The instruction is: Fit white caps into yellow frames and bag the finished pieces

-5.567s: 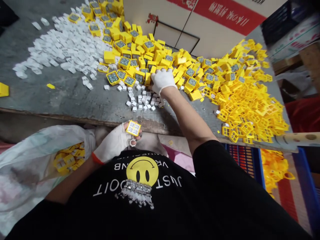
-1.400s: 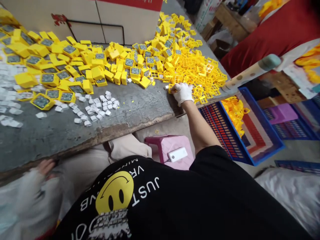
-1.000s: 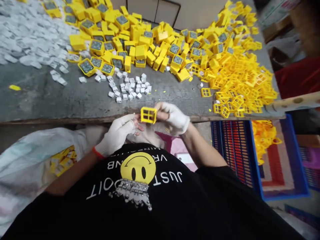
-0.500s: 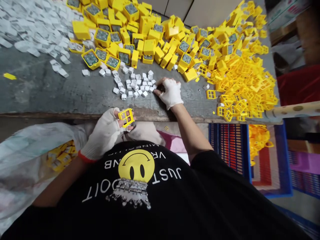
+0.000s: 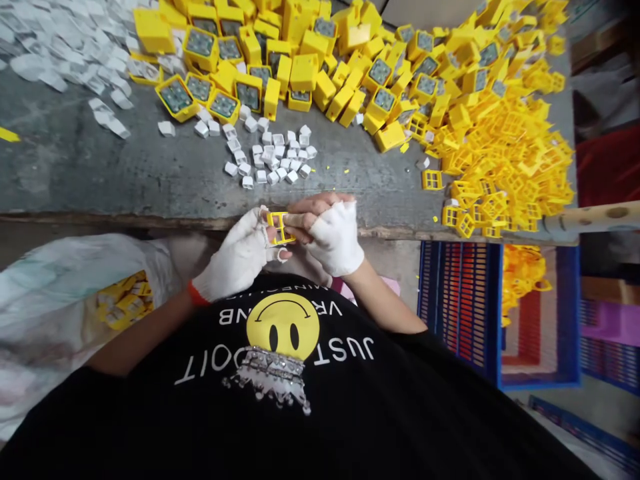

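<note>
My left hand (image 5: 239, 252), in a white fingerless glove, grips a small yellow window-like frame (image 5: 277, 228) just off the table's front edge. From the other side my right hand (image 5: 333, 230), gloved the same way, meets the frame with its fingers pinched together at its right part. Whatever those fingertips hold, if anything, is hidden. Beyond the hands, small white caps (image 5: 270, 157) lie in a loose cluster on the grey table (image 5: 165, 170).
Yellow box-shaped housings (image 5: 305, 70) are heaped along the back. A pile of yellow frames (image 5: 515, 157) covers the table's right end, white pieces (image 5: 75, 47) the far left. Below stand a blue crate (image 5: 543, 383) and, at left, a whitish plastic bag (image 5: 45, 287).
My right hand has left the white caps and come back toward me to the yellow frame. My left hand has moved slightly right, still holding the frame. The view has shifted a little.
</note>
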`<state>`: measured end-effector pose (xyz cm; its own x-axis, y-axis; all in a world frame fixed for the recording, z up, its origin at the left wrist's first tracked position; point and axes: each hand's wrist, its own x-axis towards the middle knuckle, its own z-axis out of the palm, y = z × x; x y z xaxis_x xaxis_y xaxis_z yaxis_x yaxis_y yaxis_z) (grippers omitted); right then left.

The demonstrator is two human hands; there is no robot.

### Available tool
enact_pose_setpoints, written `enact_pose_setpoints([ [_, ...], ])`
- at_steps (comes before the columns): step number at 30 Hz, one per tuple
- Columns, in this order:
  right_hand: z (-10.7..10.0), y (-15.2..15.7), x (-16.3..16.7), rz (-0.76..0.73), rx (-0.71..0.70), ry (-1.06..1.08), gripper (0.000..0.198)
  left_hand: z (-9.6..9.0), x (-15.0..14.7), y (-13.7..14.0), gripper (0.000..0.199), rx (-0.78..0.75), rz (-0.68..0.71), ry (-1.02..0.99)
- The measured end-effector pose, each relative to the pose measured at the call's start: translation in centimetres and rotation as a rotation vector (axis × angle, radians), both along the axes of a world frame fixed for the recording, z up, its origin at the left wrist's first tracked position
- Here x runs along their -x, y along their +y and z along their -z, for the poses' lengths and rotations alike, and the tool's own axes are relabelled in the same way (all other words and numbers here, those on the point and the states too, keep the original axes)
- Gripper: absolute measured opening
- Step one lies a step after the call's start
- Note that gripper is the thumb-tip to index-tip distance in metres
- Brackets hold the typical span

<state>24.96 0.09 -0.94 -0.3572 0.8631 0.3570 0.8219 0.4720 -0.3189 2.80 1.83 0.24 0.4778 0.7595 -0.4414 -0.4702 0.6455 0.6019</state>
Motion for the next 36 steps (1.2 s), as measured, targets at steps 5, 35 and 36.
enact_pose_setpoints([
  [5,1.0,2.3,-2.5,-0.044,0.099,0.029,0.03,0.5,0.5,0.0,0.055,-0.013,0.024,0.047],
  [35,2.3,6.3,-7.9,0.24,0.339,0.134,0.039,1.5,0.4,0.0,0.04,0.027,-0.099,0.146],
  [36,2.1,6.4,-7.9,0.21,0.362,0.084,0.039,1.6,0.3,0.1,0.041,0.024,-0.101,0.14],
])
